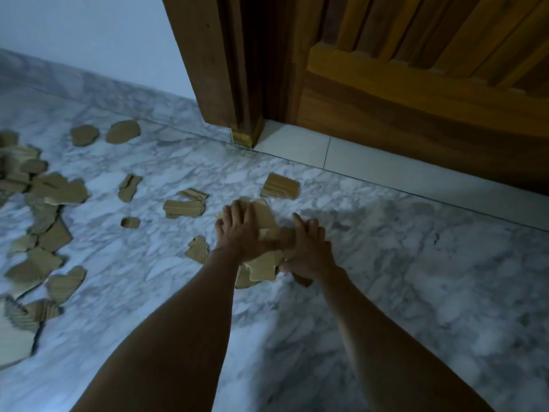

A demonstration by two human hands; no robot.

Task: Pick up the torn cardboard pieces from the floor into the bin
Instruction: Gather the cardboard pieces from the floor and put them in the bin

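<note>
Torn cardboard pieces (pixel 44 221) still cover most of the marble floor (pixel 416 278), so you are early in the job: a thick scatter fills the left edge of the frame, two rounded scraps (pixel 104 133) sit at upper left near the wall, and loose bits trail toward the centre. No bin shows anywhere (it may be behind you). At mid-frame your left hand (pixel 237 233) lies spread, fingers fairly straight, pressing on a small gathered stack (pixel 266 257), while your right hand (pixel 309 251) curls round its right side. That stack's long axis runs from upper left to lower right of the frame. One ribbed square piece (pixel 280 185) lies just above, near the wooden door (pixel 416 84).
</note>
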